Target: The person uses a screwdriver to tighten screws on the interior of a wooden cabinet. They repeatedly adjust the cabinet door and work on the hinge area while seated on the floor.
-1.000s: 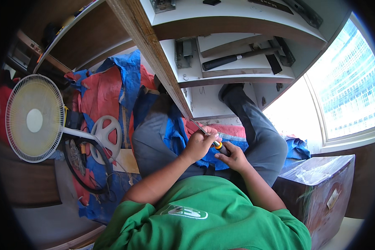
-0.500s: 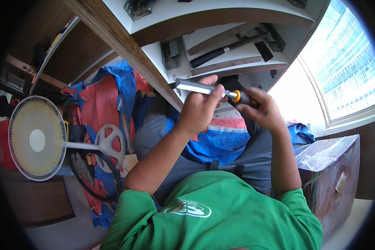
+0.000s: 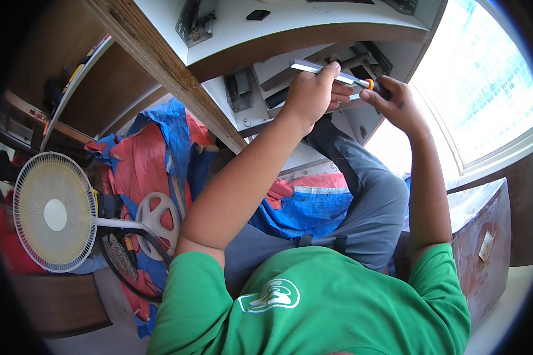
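Observation:
A chisel (image 3: 307, 66) with a broad flat steel blade is held up before the open white cabinet. My left hand (image 3: 312, 94) is closed round the blade, thumb lying along its upper face. The black handle with its yellow-orange ring sits in the closed fingers of my right hand (image 3: 398, 105). The blade's end points left, past my left thumb. Behind my hands, on the lower shelf, lies a hammer whose black grip (image 3: 276, 98) shows; my left hand and the chisel hide much of it.
Brown-edged shelves (image 3: 314, 46) rise ahead, beside a slanting wooden post (image 3: 160, 65). Metal brackets (image 3: 238, 90) stand inside. A white fan (image 3: 54, 214) is at left by a red-and-blue tarp (image 3: 137, 155). At right are a window (image 3: 485, 83) and a plastic-wrapped box (image 3: 482, 236).
Both hands have moved up and to the right with the chisel, nearer the cabinet. My left hand has turned, its back now more toward me. The view has shifted slightly.

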Demonstrator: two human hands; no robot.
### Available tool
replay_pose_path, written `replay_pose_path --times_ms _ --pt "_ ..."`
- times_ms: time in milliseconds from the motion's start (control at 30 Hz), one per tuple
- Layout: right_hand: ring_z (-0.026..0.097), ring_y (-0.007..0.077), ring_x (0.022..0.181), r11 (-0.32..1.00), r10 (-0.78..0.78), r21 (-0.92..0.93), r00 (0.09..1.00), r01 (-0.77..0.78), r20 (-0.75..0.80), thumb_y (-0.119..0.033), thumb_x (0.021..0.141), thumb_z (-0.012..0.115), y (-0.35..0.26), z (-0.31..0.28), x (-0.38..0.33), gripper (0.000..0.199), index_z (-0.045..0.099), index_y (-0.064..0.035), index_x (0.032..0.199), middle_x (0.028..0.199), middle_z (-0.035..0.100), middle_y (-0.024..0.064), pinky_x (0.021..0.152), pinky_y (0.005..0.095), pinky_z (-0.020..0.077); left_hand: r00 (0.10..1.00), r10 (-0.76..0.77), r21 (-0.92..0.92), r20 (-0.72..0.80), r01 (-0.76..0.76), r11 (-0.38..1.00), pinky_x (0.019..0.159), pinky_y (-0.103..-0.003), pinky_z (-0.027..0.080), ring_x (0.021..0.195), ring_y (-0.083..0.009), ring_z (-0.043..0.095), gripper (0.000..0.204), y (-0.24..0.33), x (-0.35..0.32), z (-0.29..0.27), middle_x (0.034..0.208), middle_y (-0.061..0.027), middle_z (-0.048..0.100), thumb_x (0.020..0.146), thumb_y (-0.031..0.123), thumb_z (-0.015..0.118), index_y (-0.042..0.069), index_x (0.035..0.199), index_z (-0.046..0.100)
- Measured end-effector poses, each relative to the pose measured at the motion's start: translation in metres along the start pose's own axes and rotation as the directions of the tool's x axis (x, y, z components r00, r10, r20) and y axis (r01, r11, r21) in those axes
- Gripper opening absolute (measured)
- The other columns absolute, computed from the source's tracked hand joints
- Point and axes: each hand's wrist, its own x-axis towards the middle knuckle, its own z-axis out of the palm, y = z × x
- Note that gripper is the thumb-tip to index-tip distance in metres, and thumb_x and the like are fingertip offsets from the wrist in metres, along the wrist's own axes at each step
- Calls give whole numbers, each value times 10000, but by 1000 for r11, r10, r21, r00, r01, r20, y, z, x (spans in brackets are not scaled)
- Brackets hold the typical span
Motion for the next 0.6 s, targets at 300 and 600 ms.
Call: replay_pose_path --times_ms 300,600 --pt "638 172 614 1000 -25 0 990 26 -142 -800 787 705 27 -10 22 770 758 -36 857 652 652 72 554 297 437 995 29 0 96 -29 1000 853 -373 581 931 -275 760 467 6 29 20 1001 -199 762 1053 389 502 -45 1132 657" --pt "650 182 617 999 -45 14 985 49 -167 -857 734 693 40 -4 37 854 762 -19 885 676 664 92 540 280 441 997 73 51 -1 -73 996 833 -359 583 895 -276 775 460 11 30 26 995 -231 765 1047 354 488 -66 1091 672"
